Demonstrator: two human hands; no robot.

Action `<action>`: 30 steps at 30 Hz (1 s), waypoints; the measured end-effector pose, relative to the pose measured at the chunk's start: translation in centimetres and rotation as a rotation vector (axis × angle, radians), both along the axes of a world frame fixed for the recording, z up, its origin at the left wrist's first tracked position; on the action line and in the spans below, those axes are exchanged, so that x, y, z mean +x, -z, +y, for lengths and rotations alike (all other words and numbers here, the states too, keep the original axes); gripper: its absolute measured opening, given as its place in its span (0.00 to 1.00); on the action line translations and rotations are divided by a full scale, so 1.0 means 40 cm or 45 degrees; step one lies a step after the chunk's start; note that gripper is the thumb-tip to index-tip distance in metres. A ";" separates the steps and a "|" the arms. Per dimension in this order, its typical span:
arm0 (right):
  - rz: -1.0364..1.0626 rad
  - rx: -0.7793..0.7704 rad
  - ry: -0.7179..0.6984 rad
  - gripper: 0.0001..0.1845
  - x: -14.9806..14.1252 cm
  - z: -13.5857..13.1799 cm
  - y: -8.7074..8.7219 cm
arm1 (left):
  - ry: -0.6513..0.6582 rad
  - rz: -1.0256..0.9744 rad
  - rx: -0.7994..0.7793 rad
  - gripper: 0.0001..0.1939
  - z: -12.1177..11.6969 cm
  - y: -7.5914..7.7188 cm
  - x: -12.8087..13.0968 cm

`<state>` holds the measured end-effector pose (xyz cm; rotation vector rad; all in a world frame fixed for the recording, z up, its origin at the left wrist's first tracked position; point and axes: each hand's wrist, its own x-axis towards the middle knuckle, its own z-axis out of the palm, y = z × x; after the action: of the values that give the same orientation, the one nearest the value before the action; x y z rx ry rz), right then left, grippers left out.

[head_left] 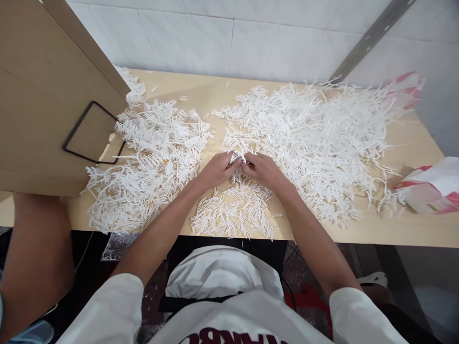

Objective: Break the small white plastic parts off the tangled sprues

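Observation:
Both my hands meet over the middle of the table. My left hand (220, 168) is closed, its fingertips pinching a branched white plastic sprue (244, 154). From the other side my right hand (263, 169) grips the same sprue, fingers curled and nearly touching the left ones. Just below the hands lies a heap of short thin white plastic sticks (233, 212). Right of my right hand spreads a big tangled pile of white branched sprues (315, 129). To the left is another mound of white plastic pieces (158, 143). The fingers partly hide the held piece.
A cardboard sheet or box side (46, 95) with a black rectangular frame (73, 131) stands at the left. Another person's arm (41, 248) is below it. Red-and-white plastic bags (432, 186) lie at the right end. A tiled wall (215, 38) and metal post (373, 38) back the table (412, 229).

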<state>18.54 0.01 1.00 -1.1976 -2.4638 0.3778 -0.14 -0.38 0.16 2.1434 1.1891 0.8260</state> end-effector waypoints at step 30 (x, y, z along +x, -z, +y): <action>0.168 0.755 0.024 0.15 -0.031 -0.006 0.001 | -0.219 -0.424 -0.128 0.19 0.027 0.003 0.027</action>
<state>17.30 -0.21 0.95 -0.9041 -2.2117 -0.2616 0.95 0.70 0.03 1.7561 1.2190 1.1225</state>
